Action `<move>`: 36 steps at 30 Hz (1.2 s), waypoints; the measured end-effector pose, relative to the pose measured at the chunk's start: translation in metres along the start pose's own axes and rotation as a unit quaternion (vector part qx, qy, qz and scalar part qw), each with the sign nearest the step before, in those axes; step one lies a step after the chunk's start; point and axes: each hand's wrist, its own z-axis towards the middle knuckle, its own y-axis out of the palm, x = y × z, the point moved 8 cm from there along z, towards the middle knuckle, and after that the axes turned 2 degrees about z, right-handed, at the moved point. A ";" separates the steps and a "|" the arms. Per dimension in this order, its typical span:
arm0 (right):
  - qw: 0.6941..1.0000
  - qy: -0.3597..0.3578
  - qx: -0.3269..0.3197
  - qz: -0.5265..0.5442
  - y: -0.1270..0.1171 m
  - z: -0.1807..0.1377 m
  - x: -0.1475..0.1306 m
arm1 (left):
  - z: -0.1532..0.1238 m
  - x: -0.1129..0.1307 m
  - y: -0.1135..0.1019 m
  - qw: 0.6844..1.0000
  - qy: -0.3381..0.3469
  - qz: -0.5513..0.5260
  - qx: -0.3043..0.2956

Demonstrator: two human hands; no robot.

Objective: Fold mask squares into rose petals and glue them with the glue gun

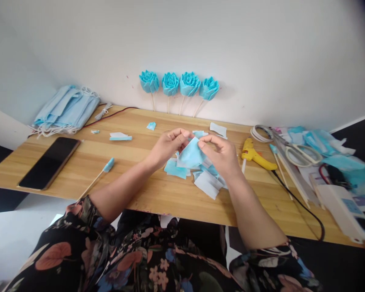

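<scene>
Between my two hands is a light blue piece of mask fabric [191,155], pale along its edges. My left hand [170,146] pinches its upper left part. The thumb and fingers of my right hand [221,153] close on its upper right corner. Beneath lies a loose pile of blue and white fabric pieces [207,184], partly hidden by the held piece and my right hand. To the left of my left forearm, a thin wooden stick with a blue wrapped tip [108,164] rests on the table.
Several blue fabric roses [170,84] on sticks lean on the wall. At left are stacked face masks [67,107] and a phone [50,162]. To the right lie a yellow glue gun [255,155], a tape roll [261,133], scissors [302,155] and heaped blue scraps [346,162].
</scene>
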 end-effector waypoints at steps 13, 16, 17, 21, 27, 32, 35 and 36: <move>0.983 0.040 0.114 0.139 -0.027 0.007 0.030 | 0.006 -0.006 -0.002 1.000 0.003 -0.006 -0.019; 0.973 0.044 0.147 0.170 -0.034 0.011 0.038 | 0.002 -0.007 0.007 0.997 -0.007 0.009 -0.079; 0.972 0.050 0.151 0.173 -0.035 0.012 0.041 | 0.000 -0.010 0.011 0.994 -0.012 0.031 -0.102; 0.974 0.075 0.150 0.150 -0.034 0.014 0.048 | 0.001 -0.020 0.013 0.964 0.041 0.242 -0.103; 0.972 0.075 0.151 0.163 -0.035 0.015 0.052 | 0.001 0.010 0.009 0.874 0.205 0.440 -0.031; 0.967 0.047 0.184 0.171 -0.042 0.014 0.052 | -0.007 0.084 -0.034 0.809 0.183 0.554 0.066; 0.971 0.037 0.183 0.147 -0.042 0.014 0.049 | -0.008 0.108 -0.086 0.774 0.082 0.620 0.100; 0.973 0.039 0.180 0.140 -0.041 0.014 0.048 | -0.009 0.110 -0.103 0.756 0.046 0.646 0.096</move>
